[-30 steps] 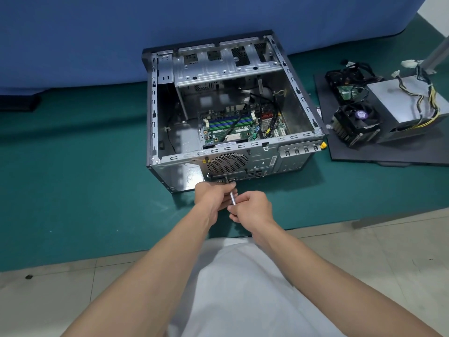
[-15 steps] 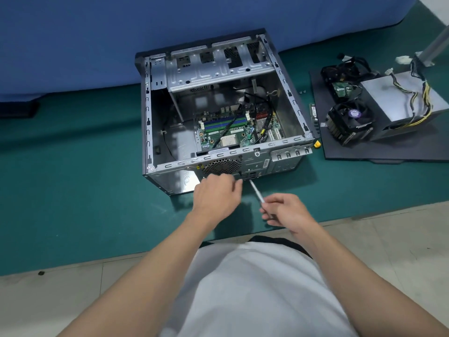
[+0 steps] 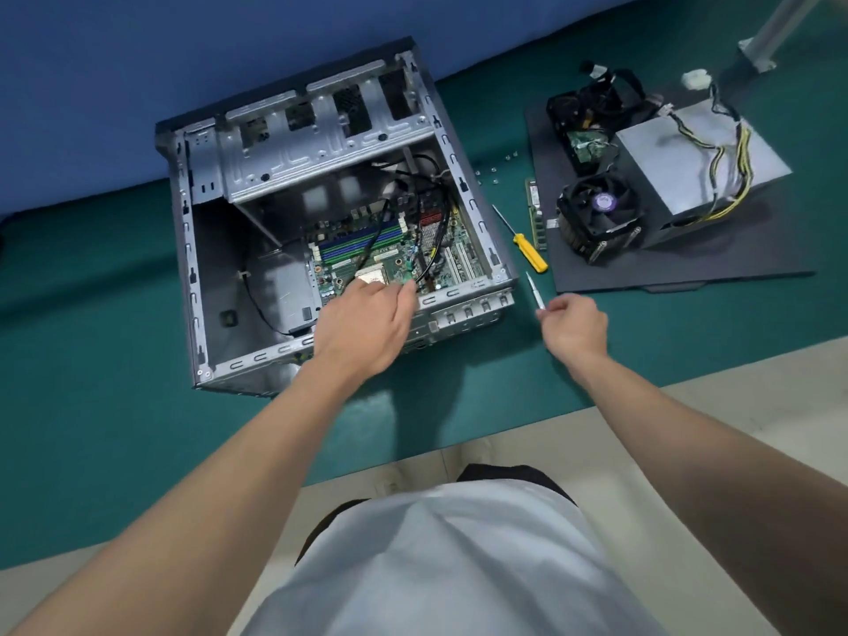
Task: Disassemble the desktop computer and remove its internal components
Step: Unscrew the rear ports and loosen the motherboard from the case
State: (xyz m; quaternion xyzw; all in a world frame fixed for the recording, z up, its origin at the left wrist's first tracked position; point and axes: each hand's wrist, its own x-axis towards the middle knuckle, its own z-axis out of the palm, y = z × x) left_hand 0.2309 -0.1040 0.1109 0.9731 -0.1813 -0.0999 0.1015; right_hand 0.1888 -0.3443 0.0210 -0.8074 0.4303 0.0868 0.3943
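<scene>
The open grey computer case [image 3: 197, 250] lies on its side on the green mat. Inside it the green motherboard [image 3: 390, 250] shows, with black cables across it. My left hand [image 3: 362, 323] reaches over the case's near rim, fingers loosely bent, fingertips at the motherboard's near edge; I cannot tell whether they grip anything. My right hand [image 3: 573, 328] is to the right of the case, above the mat. It pinches a small silver screwdriver [image 3: 534, 291] whose tip points up and away.
A yellow-handled screwdriver [image 3: 527, 247] lies on the mat right of the case, with small screws [image 3: 495, 174] behind it. A dark panel [image 3: 688, 263] holds a cooler fan [image 3: 601, 213], a power supply [image 3: 697, 162], a black drive and a memory stick [image 3: 534, 213]. A blue cloth hangs behind.
My left hand rose from the case's rear panel and reached over the rim toward the motherboard. My right hand swung right with the small screwdriver. My view moved higher over the case.
</scene>
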